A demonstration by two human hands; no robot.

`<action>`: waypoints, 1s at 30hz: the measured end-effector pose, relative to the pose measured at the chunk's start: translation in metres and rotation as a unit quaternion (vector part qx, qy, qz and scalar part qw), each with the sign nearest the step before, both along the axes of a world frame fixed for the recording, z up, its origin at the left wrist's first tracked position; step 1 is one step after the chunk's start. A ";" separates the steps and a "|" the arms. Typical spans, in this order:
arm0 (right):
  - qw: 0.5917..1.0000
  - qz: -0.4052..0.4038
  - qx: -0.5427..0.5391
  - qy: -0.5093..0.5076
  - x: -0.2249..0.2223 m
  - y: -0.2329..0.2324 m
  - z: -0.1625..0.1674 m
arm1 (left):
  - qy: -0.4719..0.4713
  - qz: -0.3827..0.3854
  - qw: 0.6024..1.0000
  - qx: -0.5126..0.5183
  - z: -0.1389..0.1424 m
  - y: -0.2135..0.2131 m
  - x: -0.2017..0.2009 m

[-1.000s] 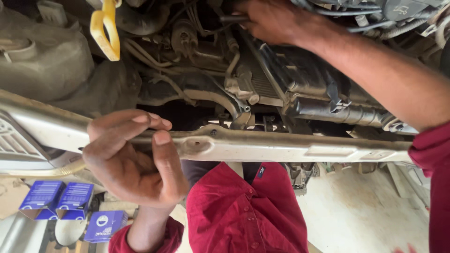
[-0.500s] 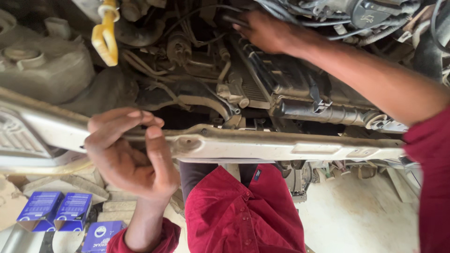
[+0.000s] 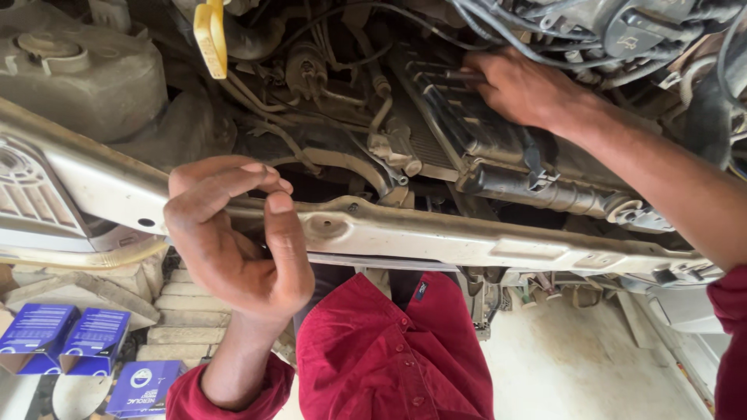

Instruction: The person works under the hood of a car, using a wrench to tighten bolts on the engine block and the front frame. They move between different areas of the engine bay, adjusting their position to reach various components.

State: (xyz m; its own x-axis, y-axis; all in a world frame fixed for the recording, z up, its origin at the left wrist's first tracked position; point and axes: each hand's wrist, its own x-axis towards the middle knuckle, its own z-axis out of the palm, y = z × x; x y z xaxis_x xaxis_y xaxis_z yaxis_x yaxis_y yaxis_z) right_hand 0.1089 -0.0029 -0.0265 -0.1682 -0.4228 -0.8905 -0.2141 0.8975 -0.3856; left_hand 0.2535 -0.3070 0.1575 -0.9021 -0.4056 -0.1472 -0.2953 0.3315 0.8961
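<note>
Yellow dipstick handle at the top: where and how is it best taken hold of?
Probably by the loop of the dipstick handle, with a finger hooked through or pinching its flat sides, coming from the open side facing the camera. Hoses crowd behind it. Neither the left hand nor the right hand is near.

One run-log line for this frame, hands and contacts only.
left hand: curled over pale front crossmember | right hand: deep in engine bay on black radiator housing | yellow dipstick handle: untouched

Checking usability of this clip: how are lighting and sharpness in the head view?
Head view: even daylight, no glare; left hand and pale metal crossbar are sharp; deep engine bay around the right hand sits in shadow, its details murky; blue boxes at the frame corner look slightly soft.
</note>
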 end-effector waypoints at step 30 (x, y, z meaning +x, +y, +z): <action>0.987 -0.030 0.144 -0.057 0.000 -0.053 -0.009 | 0.020 -0.001 1.000 0.002 -0.006 -0.001 0.005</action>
State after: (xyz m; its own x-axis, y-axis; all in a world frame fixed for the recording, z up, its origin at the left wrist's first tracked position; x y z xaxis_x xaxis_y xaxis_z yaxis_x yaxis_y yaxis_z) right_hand 0.1086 -0.0561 -0.0351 -0.0763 -0.1416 -0.9870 -0.1279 0.9831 -0.1312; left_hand 0.2589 -0.3080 0.1518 -0.9081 -0.4032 -0.1127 -0.2588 0.3292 0.9081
